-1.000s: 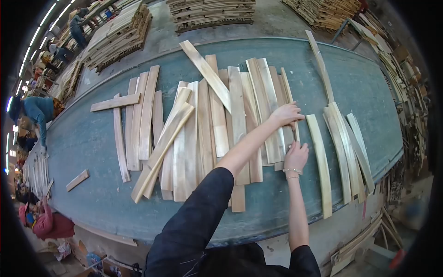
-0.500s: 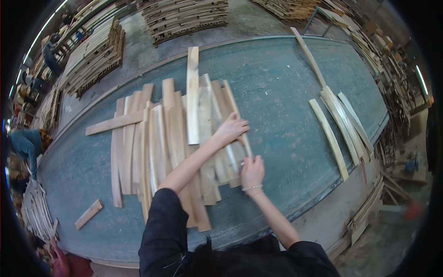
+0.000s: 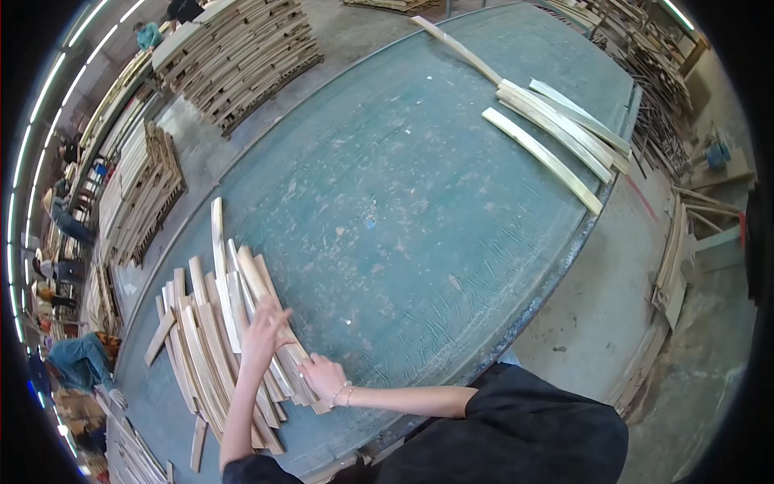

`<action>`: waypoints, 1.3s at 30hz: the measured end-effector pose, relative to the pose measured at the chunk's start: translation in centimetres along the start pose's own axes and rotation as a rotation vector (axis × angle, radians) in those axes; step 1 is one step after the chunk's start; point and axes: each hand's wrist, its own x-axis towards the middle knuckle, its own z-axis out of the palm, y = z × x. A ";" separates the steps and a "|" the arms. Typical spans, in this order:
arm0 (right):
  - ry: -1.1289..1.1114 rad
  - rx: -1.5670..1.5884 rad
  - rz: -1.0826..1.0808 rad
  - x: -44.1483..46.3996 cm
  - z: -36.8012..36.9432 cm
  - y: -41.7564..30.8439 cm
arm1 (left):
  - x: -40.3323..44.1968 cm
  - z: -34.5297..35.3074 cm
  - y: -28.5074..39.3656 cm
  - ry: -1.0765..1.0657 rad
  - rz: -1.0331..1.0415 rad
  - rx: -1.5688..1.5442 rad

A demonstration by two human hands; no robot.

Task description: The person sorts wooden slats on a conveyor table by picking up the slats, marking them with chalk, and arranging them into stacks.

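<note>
- A bunch of wooden slats lies at the near left of a worn green table, the pieces set mostly side by side, some overlapping.
- The worker's left hand is over the right part of the bunch, fingers spread apart; whether the fingertips press on the wood cannot be told.
- The right hand, a bracelet at its wrist, rests against the near end of the bunch's right edge, its fingers bent; whether they clamp a slat cannot be told.
- The outermost slat on that right edge runs between the two hands.
- One pale slat juts beyond the others at the bunch's far end, while a short piece lies askew on its left side.
- At the table's far right, well apart from the hands, a second group of slats fans out, with a single slat just beside it on the near side.
- A co-worker in blue-green bends at the table's left edge, near more narrow strips.
- Tall stacks of boards stand on the floor at the far left.
</note>
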 end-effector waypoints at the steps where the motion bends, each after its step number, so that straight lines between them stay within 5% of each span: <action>1: 0.086 0.050 0.011 0.6 -1.3 0.0 | -0.8 -1.9 1.5 0.095 -0.272 0.015; 2: 0.101 0.025 -0.008 1.9 -3.0 0.4 | -1.5 -3.0 2.9 0.187 -0.544 0.026; 5: 0.182 0.004 -0.058 7.1 -7.0 2.5 | -2.5 -3.9 6.2 0.375 -0.769 -0.268; 7: 0.244 -0.040 -0.225 12.4 -10.5 4.9 | -2.2 -2.1 8.3 0.501 -0.727 -0.363; 9: 0.069 -0.078 -0.228 19.2 -15.2 7.0 | -1.6 0.0 10.7 0.381 -0.935 -0.470; 10: 0.102 0.035 -0.394 23.0 -16.2 9.4 | -1.2 1.5 11.3 0.373 -0.937 -0.476; 12: -0.226 -0.020 -0.227 28.2 -21.4 11.8 | -0.9 4.8 11.9 0.120 -1.299 -0.448; 13: -0.268 0.486 -0.066 27.8 -24.2 13.7 | -0.8 6.2 12.2 0.113 -1.314 -0.444; 15: -0.087 0.511 0.021 25.0 -30.0 17.9 | -0.9 9.0 12.7 -0.068 -1.616 -0.293; 17: 0.172 0.064 0.102 20.4 -38.2 23.5 | -0.7 11.6 13.0 -0.126 -1.701 -0.257; 20: 0.516 -0.269 0.580 14.4 -50.2 33.0 | -2.6 13.7 13.9 0.215 -1.478 -0.118; 21: 0.677 -0.483 0.517 11.9 -52.7 37.0 | -2.9 14.5 13.7 0.210 -1.536 -0.202; 22: 0.664 -0.536 0.369 10.2 -54.6 42.3 | -2.4 13.7 13.9 0.200 -1.593 -0.239; 24: 0.581 -0.599 0.510 8.6 -55.9 49.0 | -1.7 12.4 14.1 0.268 -1.630 -0.250; 25: 0.588 -0.737 0.394 8.0 -55.7 54.8 | -1.8 13.6 13.6 0.329 -1.685 -0.263; 26: 0.624 -0.708 0.323 7.4 -54.7 52.8 | -1.4 12.6 12.9 0.225 -1.787 -0.303; 29: 0.813 -0.373 0.629 7.1 -50.8 42.4 | -1.6 12.1 11.8 0.150 -1.799 -0.036; 35: 0.670 -0.170 0.441 0.3 -40.8 34.5 | -5.8 13.2 10.1 0.139 -1.593 0.025; 39: 0.560 -0.061 0.402 -1.9 -36.0 31.1 | -7.2 12.4 9.7 0.381 -1.524 0.030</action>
